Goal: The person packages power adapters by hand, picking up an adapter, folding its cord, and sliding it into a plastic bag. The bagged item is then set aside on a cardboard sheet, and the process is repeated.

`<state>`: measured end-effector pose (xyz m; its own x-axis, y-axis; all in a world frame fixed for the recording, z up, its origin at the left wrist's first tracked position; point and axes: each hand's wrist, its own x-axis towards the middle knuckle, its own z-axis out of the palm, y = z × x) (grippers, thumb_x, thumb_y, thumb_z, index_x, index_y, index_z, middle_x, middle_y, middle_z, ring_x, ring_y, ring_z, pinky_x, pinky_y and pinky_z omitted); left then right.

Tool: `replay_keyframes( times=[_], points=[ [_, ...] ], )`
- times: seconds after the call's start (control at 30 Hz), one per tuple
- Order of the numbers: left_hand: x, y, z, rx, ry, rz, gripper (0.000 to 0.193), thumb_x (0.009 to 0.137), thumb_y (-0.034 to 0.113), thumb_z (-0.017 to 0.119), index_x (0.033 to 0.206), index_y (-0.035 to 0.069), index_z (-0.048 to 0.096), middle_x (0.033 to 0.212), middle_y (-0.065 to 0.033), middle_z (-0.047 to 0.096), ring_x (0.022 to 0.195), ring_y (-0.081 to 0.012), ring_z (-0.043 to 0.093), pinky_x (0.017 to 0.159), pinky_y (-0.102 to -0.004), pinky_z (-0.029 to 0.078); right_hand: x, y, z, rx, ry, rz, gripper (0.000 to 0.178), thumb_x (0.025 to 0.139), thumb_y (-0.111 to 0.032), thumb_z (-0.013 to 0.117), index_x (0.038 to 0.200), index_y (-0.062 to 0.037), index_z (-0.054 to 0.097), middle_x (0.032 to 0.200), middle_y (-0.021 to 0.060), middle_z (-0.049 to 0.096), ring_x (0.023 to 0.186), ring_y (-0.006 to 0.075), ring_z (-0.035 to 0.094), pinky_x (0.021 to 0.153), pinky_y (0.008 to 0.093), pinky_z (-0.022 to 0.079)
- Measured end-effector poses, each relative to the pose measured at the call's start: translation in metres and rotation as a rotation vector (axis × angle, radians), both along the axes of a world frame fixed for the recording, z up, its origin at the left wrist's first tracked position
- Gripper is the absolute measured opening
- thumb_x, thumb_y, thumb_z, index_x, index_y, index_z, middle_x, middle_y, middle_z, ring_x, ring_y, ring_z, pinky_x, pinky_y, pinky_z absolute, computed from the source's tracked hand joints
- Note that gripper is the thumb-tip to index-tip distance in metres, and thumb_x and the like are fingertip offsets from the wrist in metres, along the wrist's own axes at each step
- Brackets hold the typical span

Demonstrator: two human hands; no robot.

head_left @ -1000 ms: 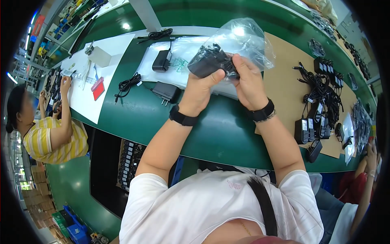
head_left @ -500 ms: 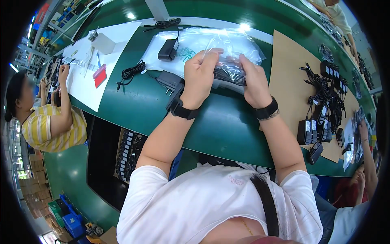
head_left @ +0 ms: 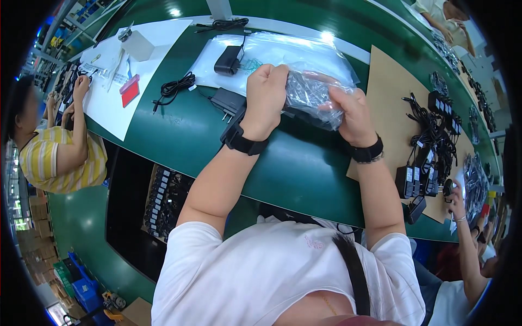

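Between my two hands I hold a crumpled clear plastic bag [head_left: 310, 98], with something dark showing through its lower part. My left hand [head_left: 266, 98] is closed on the bag's left end. Bent round its right end is my right hand [head_left: 353, 115], thumb on top of the film. Flat clear bags [head_left: 277, 48] lie in a stack behind my hands, and a black power adapter [head_left: 227, 61] rests on their left part. Another black adapter [head_left: 227, 101], prongs showing, lies on the green table beside my left wrist. A coiled black cable [head_left: 174, 93] is left of it.
To the right, a cardboard sheet [head_left: 380, 92] bears a pile of black adapters with cables [head_left: 427, 146]. A white sheet [head_left: 117, 117] on the left carries a dispenser bottle [head_left: 138, 46] and a red-and-pink item [head_left: 130, 91]. Co-workers sit on both sides.
The bag has turned and bunched up between my hands, and its dark content shows less. My right hand has moved slightly right and down. At right, a co-worker's hand now reaches the cardboard's edge.
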<state>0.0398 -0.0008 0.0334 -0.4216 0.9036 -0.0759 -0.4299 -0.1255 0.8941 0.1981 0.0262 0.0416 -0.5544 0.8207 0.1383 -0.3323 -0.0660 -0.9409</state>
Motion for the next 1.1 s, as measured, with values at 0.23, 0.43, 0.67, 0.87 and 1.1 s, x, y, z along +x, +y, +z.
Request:
replay_keyframes(
  times=[0.23,0.43,0.67,0.87,1.1],
  points=[
    [-0.012,0.0,-0.005,0.191,0.473,0.169,0.029,0.08,0.009,0.054,0.057,0.008,0.037,0.054,0.0035,0.039,0.05,-0.0035,0.035,0.043,-0.022,0.028,-0.016,0.01,0.023,-0.052,-0.321,0.115,0.038,0.088,-0.025,0.054,0.112,0.0046,0.054,0.099,0.0084,0.062,0.092,0.0128,0.057,0.082,0.0255,0.044],
    [-0.033,0.008,-0.001,-0.083,-0.54,-0.109,0.018,0.084,0.016,0.053,0.092,0.002,0.045,0.087,-0.0106,0.054,0.073,-0.0176,0.054,0.06,-0.028,0.043,-0.025,0.064,0.043,-0.243,-0.366,0.068,0.025,0.084,-0.016,0.058,0.097,0.0049,0.062,0.091,0.0086,0.064,0.076,0.0145,0.06,0.067,0.0252,0.049],
    [-0.03,0.003,0.01,0.089,-0.005,0.13,0.023,0.082,0.013,0.057,0.095,0.002,0.041,0.088,-0.0089,0.054,0.076,-0.0147,0.056,0.064,-0.0259,0.047,0.015,0.283,0.01,1.204,-1.305,-0.765,0.015,0.083,-0.016,0.051,0.087,-0.0113,0.065,0.082,0.009,0.062,0.076,0.0294,0.058,0.061,0.0412,0.047],
    [-0.024,0.009,-0.006,0.239,0.47,0.3,0.013,0.08,0.006,0.059,0.086,0.0,0.049,0.079,-0.0049,0.053,0.068,-0.0094,0.052,0.064,-0.0222,0.045,0.018,0.342,-0.093,1.193,-1.84,-0.693,0.042,0.084,-0.045,0.045,0.11,-0.0149,0.06,0.117,0.0184,0.051,0.113,0.0336,0.044,0.095,0.0449,0.036],
    [-0.017,0.003,-0.006,0.256,0.528,0.307,0.012,0.08,0.005,0.06,0.085,0.0,0.051,0.08,-0.004,0.054,0.068,-0.0086,0.052,0.064,-0.0222,0.045,0.037,0.31,0.025,0.823,-1.344,-0.151,0.046,0.084,-0.042,0.05,0.115,-0.0083,0.056,0.108,0.0159,0.06,0.096,0.0329,0.057,0.083,0.0365,0.044]
  ],
)
